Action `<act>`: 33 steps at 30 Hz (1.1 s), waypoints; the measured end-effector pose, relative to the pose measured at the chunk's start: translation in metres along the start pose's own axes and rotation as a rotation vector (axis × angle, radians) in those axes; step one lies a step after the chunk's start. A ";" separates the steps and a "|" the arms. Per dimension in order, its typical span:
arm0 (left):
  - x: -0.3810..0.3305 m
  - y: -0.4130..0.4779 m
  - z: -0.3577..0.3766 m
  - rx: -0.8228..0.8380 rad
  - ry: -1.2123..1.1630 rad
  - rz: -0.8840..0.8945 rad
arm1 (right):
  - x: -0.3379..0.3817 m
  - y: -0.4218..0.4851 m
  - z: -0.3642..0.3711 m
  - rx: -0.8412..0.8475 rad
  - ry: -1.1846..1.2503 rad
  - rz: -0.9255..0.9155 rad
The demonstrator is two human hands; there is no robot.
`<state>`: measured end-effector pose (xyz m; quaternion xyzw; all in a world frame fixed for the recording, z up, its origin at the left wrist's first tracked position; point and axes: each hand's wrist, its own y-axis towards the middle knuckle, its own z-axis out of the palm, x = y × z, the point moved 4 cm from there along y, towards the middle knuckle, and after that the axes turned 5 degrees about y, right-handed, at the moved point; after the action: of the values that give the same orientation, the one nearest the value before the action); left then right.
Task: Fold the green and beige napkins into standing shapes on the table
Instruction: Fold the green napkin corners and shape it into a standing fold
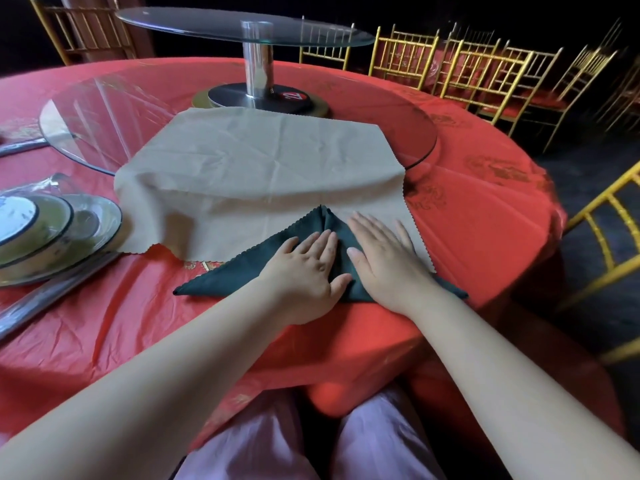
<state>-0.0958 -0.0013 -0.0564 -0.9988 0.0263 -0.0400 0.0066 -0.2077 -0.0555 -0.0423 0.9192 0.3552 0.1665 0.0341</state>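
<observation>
Pressing green napkin point(239, 271) flat with left hand point(308, 268), right hand point(384, 261), fingers straight. Judged soft, light, limp; best pinched at corner points.

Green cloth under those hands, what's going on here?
A person is folding napkins at a red-covered table. Both the left hand and the right hand press flat on the green napkin, already folded into a flat triangle near the table's edge. It lies partly over the beige napkin, which is spread open and reaches onto the glass turntable. Neither napkin stands yet.
</observation>
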 end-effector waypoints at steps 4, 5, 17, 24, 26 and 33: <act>0.004 0.006 -0.004 -0.031 -0.083 -0.006 | 0.020 -0.024 -0.004 -0.126 0.031 -0.052; 0.005 0.007 -0.005 -0.040 -0.101 -0.012 | 0.024 -0.029 0.001 -0.056 0.026 -0.051; 0.007 0.013 0.003 0.001 -0.087 -0.040 | 0.001 -0.033 0.008 0.300 -0.032 -0.045; 0.008 0.016 0.005 0.040 -0.076 -0.034 | -0.047 -0.046 -0.007 0.341 -0.071 -0.010; 0.008 0.016 0.005 0.045 -0.076 -0.032 | -0.057 -0.050 -0.011 0.346 -0.083 0.012; 0.008 0.016 0.005 0.039 -0.088 -0.025 | -0.084 -0.064 -0.023 0.277 -0.098 0.138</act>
<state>-0.0881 -0.0176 -0.0606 -0.9996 0.0126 0.0032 0.0264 -0.3145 -0.0651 -0.0561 0.9443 0.3088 0.0728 -0.0872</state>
